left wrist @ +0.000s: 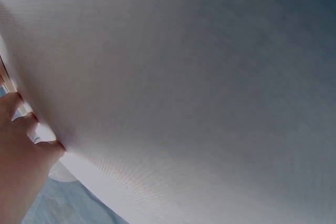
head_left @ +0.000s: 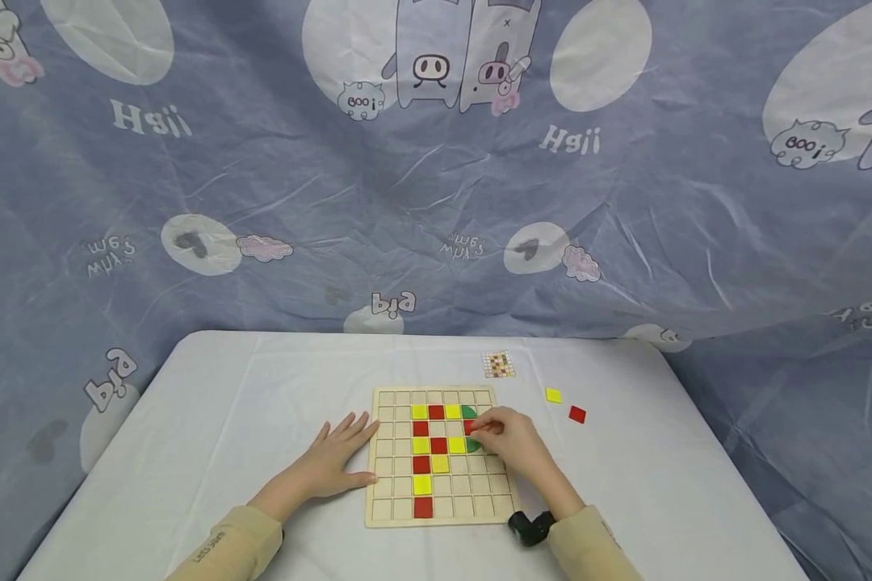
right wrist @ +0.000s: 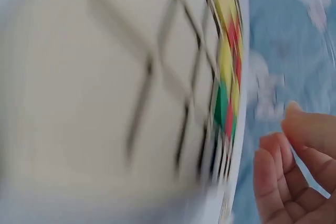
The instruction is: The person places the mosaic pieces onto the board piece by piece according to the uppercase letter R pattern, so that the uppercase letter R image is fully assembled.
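A pale wooden grid board lies on the white table, with red, yellow and green pieces in several of its cells. My left hand rests with spread fingers on the tabletop, its fingertips and thumb at the board's left edge. The left wrist view catches only part of that hand. My right hand is over the board's right side, fingertips at a red square tile and a green piece, partly covering both. In the right wrist view, this hand's fingers are loosely bent, with no piece visible between thumb and fingertips.
Right of the board lie a loose yellow tile and a loose red tile. A small pattern card sits behind the board. Beside my right sleeve is a black object. A printed blue-grey cloth hangs behind the table.
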Action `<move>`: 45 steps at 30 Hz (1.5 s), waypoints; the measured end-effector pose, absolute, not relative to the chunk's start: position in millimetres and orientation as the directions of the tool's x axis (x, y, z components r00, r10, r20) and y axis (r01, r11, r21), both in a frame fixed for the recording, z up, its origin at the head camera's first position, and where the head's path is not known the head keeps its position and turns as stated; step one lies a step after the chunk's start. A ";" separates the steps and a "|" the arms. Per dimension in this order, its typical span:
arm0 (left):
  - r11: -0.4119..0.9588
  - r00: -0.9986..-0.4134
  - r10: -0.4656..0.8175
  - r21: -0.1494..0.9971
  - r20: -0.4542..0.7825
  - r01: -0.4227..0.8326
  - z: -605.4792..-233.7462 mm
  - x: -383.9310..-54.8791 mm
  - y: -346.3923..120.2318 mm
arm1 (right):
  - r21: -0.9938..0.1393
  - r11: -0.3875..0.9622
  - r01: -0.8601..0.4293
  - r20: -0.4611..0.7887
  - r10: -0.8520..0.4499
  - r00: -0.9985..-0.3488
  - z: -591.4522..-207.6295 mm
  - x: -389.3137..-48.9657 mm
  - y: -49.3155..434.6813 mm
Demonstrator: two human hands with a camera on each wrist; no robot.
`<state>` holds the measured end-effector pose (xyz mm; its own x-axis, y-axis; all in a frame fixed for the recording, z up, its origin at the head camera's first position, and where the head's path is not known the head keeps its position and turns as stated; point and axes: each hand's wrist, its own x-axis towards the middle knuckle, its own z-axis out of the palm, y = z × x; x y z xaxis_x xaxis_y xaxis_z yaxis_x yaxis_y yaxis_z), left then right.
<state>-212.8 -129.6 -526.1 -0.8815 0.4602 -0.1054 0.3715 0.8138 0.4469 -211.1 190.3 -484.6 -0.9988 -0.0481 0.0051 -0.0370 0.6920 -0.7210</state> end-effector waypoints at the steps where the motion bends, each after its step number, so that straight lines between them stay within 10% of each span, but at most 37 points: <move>1: 0.813 -0.881 0.461 0.447 -0.105 0.373 -526.2 -212.6 -129.6 | -0.725 0.689 -0.008 0.005 -0.007 -1.000 -483.0 -214.0 200.2; 16: 0.799 -0.877 0.471 0.471 -0.101 0.374 -517.7 -208.5 -128.6 | -0.588 0.777 0.227 0.024 0.297 -0.955 -495.9 -230.0 317.0; 32: 0.811 -0.885 0.453 0.461 -0.104 0.361 -524.1 -211.4 -128.4 | -0.572 0.743 0.348 -0.082 0.370 -0.925 -506.7 -233.8 325.0; 45: 0.812 -0.884 0.454 0.458 -0.109 0.361 -521.4 -210.0 -128.0 | -0.713 0.668 0.212 -0.037 0.266 -0.963 -501.2 -221.3 293.4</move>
